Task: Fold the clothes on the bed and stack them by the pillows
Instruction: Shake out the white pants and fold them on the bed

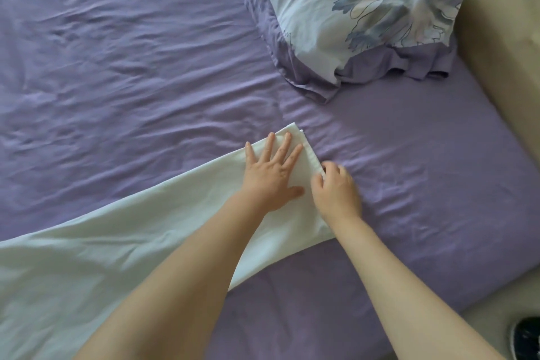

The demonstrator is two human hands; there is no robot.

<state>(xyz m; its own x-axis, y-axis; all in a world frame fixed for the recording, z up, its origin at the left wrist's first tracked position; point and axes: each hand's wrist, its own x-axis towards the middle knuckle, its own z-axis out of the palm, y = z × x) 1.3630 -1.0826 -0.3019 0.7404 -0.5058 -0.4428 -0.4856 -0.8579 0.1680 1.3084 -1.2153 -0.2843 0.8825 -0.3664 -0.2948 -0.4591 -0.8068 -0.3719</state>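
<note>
— The white garment (163,231): smooth, thin matt cloth?
— Yes; the purple bedsheet (131,73) is matt cloth too, finely creased. The pillow (365,6) wears printed floral fabric, perhaps cotton, with a purple ruffle

1 white cloth (140,245) on 1 bed (409,184) with 1 purple sheet (117,67), plus 1 floral pillow (365,6) at the top right. 2 bare hands in view: 1 left hand (271,172) and 1 right hand (336,187), with 2 forearms. 1 dark shoe (527,339), partly cut off at the bottom right corner.
</note>
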